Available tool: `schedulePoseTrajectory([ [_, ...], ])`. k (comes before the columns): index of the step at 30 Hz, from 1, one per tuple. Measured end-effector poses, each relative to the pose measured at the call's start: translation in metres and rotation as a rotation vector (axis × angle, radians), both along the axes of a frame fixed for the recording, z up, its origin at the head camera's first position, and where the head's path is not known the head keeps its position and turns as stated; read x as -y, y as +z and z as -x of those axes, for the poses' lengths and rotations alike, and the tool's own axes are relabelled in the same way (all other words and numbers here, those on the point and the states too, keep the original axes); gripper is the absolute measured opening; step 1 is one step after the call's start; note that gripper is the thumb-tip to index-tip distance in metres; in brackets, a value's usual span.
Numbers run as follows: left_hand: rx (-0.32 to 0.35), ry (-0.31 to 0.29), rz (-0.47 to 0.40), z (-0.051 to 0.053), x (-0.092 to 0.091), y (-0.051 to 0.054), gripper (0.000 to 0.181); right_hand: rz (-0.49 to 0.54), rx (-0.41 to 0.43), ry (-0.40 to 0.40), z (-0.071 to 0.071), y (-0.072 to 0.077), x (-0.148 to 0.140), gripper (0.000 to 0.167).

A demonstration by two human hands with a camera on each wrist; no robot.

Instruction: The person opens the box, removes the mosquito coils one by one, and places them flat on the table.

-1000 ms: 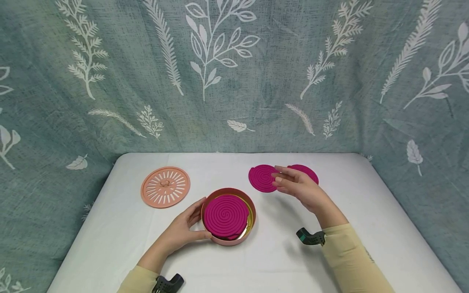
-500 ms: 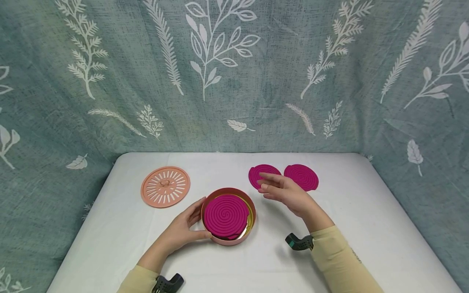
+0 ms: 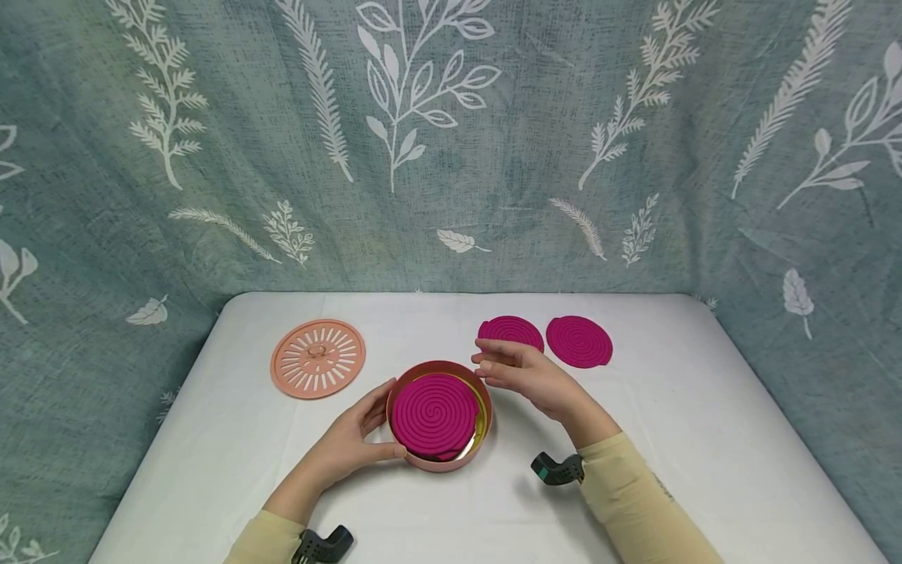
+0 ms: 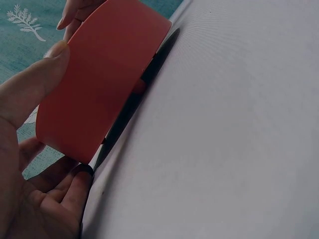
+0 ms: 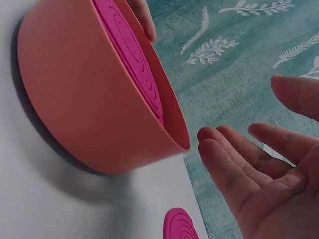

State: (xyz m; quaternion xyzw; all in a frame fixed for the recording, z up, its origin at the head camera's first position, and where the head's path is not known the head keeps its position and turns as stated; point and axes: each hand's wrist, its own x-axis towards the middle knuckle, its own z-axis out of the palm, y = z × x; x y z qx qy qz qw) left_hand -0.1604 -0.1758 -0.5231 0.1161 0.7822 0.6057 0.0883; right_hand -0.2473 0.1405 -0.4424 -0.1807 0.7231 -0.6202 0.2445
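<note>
My left hand [image 3: 352,442] grips the left side of a round, salmon-pink mosquito coil holder [image 3: 451,465], its thumb near the front and fingers behind. In the left wrist view, the thumb and fingers span the holder's outer wall [image 4: 99,74]. A magenta mosquito coil [image 3: 434,415] lies flat inside, with a strip of yellowish metal showing at its right. Just above and right of the holder's rim hovers my right hand [image 3: 532,384], fingers loosely extended and holding nothing. The right wrist view shows these fingers apart from the holder [image 5: 89,94].
Two more magenta spiral coils, a left one [image 3: 510,329] partly behind my right hand and a right one [image 3: 579,341], lie at the back. A slotted pink lid [image 3: 319,380] with a ring lies at the left on the white table [image 3: 451,517]. A patterned green curtain [image 3: 521,227] hangs behind.
My right hand has moved left and slightly down from the loose coils toward the holder, uncovering the right coil. My left hand and the holder have stayed put.
</note>
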Motion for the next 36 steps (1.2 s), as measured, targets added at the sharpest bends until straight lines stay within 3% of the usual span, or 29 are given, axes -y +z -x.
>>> schedulePoseTrajectory([
  [13, 0.003, 0.003, -0.007, 0.000, 0.000, 0.000, 0.106, -0.035, -0.022, 0.070, -0.003, -0.003, 0.018, 0.060],
  [36, 0.013, 0.014, 0.012, -0.001, -0.002, 0.003, 0.106, -0.134, -0.039, 0.079, -0.007, -0.007, 0.037, 0.056],
])
